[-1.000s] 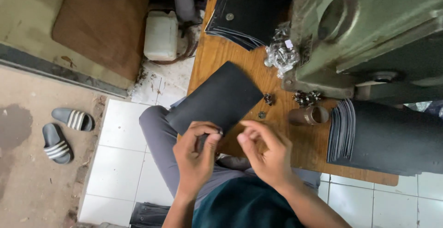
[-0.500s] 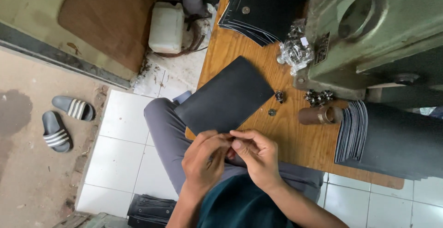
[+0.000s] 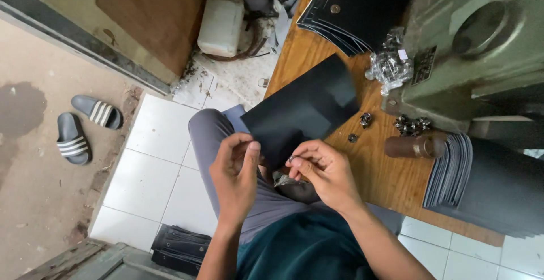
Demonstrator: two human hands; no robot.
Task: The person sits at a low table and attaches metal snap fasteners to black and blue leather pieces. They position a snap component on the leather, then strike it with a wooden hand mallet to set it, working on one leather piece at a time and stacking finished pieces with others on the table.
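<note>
Black sheet [image 3: 300, 113]; striped grey sandals [image 3: 85, 127]

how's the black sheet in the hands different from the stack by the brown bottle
The sheet is single, tilted, overhanging the table edge, gripped by the left hand and right hand. The stack is many sheets lying flat, untouched, beside the bottle. Both are black and thin.

Matt black sheet [image 3: 300, 113] (smooth, leathery) over glossy wooden table [image 3: 391, 181]
</note>
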